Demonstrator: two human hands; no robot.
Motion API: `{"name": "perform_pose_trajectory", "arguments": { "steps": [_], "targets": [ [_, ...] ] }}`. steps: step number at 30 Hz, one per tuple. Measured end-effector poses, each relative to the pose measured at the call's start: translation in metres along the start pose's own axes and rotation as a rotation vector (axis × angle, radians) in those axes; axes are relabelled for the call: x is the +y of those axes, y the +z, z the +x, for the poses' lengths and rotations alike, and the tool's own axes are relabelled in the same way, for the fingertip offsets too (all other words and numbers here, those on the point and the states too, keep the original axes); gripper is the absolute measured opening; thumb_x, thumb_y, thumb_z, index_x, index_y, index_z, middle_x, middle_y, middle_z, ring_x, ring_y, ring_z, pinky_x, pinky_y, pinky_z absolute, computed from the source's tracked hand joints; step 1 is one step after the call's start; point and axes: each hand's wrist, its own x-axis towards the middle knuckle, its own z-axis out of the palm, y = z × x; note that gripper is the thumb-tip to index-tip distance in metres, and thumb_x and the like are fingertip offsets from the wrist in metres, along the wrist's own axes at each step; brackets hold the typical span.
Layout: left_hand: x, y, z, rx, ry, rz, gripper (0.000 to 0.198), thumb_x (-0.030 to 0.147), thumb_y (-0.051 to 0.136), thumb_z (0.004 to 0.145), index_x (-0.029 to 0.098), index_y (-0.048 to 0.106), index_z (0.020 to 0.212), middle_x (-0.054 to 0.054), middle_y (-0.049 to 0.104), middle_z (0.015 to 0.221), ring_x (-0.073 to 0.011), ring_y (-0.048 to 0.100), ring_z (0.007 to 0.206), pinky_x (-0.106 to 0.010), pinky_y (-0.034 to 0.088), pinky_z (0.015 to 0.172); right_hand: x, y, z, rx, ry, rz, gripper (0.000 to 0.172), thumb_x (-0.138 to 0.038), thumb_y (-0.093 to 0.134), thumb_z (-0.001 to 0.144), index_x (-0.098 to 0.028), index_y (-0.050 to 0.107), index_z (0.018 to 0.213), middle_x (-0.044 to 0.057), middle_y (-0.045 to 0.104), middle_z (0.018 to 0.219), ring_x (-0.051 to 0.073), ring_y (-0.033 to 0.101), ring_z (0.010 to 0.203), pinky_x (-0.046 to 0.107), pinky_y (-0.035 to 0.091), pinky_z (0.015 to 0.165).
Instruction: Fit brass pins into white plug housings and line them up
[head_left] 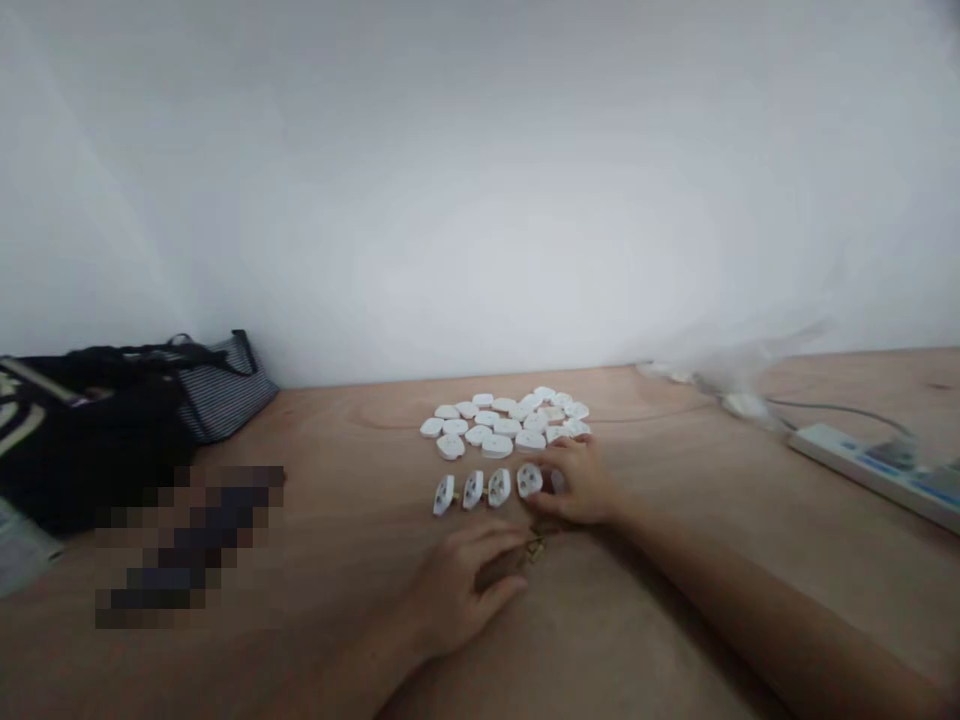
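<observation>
Item: row of four small white plastic plug bodies [487, 490], stood on edge at centre frame, the row running left to right.
Right hand [577, 485]: the nearer one, at the row's right end, fingers half curled against the last piece; whether it pinches anything cannot be told.
Left hand [461, 585]: below the row, flat, loose, holding nothing, fingertips by small brass-coloured metal bits [534, 548].
Above: heap of similar white pieces [506, 420], lying flat.
Pale wooden table [337, 560]; white power strip [870, 465], right; black bag [90, 440], left.

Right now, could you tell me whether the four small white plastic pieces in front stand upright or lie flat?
Upright: the four white plastic pieces rest on edge, faces toward the camera, unlike the flat pile behind.
</observation>
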Motion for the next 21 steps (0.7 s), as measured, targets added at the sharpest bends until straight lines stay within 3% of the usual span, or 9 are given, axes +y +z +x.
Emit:
{"name": "perform_pose_trajectory", "arguments": {
  "steps": [3, 8, 11, 16, 21],
  "targets": [
    [-0.002, 0.001, 0.0, -0.031, -0.015, 0.006, 0.035, 0.019, 0.062, 0.08, 0.018, 0.06, 0.115, -0.007, 0.063, 0.116, -0.0211, 0.058, 0.106, -0.033, 0.045, 0.094, -0.003, 0.003, 0.0, -0.03, -0.014, -0.028, 0.046, -0.043, 0.066, 0.073, -0.031, 0.059, 0.116, 0.003, 0.068, 0.087, 0.026, 0.055, 0.095, 0.044, 0.026, 0.089],
    [-0.002, 0.001, 0.002, -0.06, -0.078, 0.043, 0.042, 0.023, 0.058, 0.083, 0.018, 0.054, 0.125, -0.008, 0.058, 0.127, -0.0229, 0.053, 0.115, -0.036, 0.04, 0.101, 0.01, -0.001, -0.005, -0.022, 0.027, -0.078, 0.065, -0.06, 0.057, 0.075, -0.024, 0.048, 0.129, 0.012, 0.06, 0.118, 0.031, 0.049, 0.107, 0.048, 0.025, 0.093],
    [-0.004, 0.003, 0.004, -0.045, -0.066, 0.05, 0.035, 0.02, 0.049, 0.089, 0.018, 0.057, 0.123, -0.007, 0.061, 0.123, -0.0211, 0.055, 0.112, -0.035, 0.042, 0.098, 0.024, -0.012, -0.012, -0.056, 0.009, -0.104, 0.048, -0.056, 0.051, 0.081, -0.028, 0.056, 0.12, 0.009, 0.058, 0.122, 0.03, 0.048, 0.11, 0.049, 0.024, 0.093],
    [-0.011, 0.01, 0.012, 0.006, -0.017, 0.077, 0.03, 0.018, 0.048, 0.089, 0.017, 0.063, 0.116, -0.008, 0.065, 0.114, -0.0219, 0.058, 0.104, -0.036, 0.046, 0.093, 0.036, -0.02, -0.025, -0.132, -0.039, -0.138, 0.05, -0.053, 0.06, 0.074, -0.029, 0.058, 0.119, 0.009, 0.056, 0.123, 0.033, 0.047, 0.109, 0.053, 0.025, 0.091],
    [-0.014, 0.013, 0.017, 0.033, 0.016, 0.062, 0.019, 0.017, 0.057, 0.085, 0.02, 0.072, 0.095, -0.007, 0.07, 0.1, -0.0213, 0.062, 0.093, -0.034, 0.047, 0.084, 0.033, -0.015, -0.027, -0.123, -0.033, -0.142, 0.04, -0.047, 0.063, 0.074, -0.029, 0.062, 0.11, 0.009, 0.057, 0.12, 0.031, 0.046, 0.11, 0.052, 0.025, 0.091]
  ]
}}
